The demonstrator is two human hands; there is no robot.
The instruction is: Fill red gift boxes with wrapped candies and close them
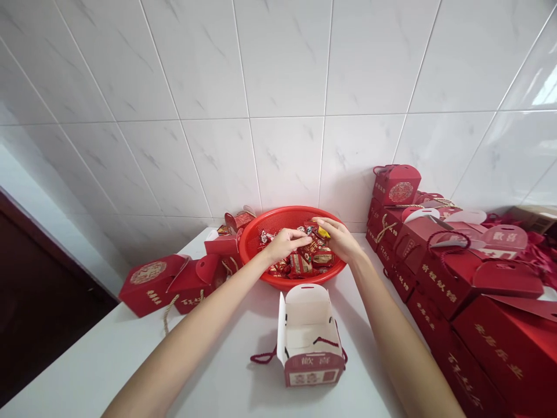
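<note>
A white table (108, 360) is standing against a tiled wall (278, 87). Red gift boxes (456, 273) with cord handles are lying stacked along the right edge of the table, and a smaller group of red boxes (174, 281) is lying at the left, beside the basket. Nothing is blocking the path between the arms and the basket. Both forearms are reaching away from the camera, converging over a red plastic basket (261, 229) at the far middle of the table. The left hand (282, 242) is curling palm-down, its fingertips pinching among the wrapped candies (304, 261) that are filling the basket. The right hand (339, 238) is also hanging partly closed over the pile, its fingertips gripping a yellow-wrapped candy (322, 232). Near the camera, just in front of the basket, an open gift box (310, 337) is sitting upright with its white flaps raised; its interior is showing white, and no contents can be made out.
</note>
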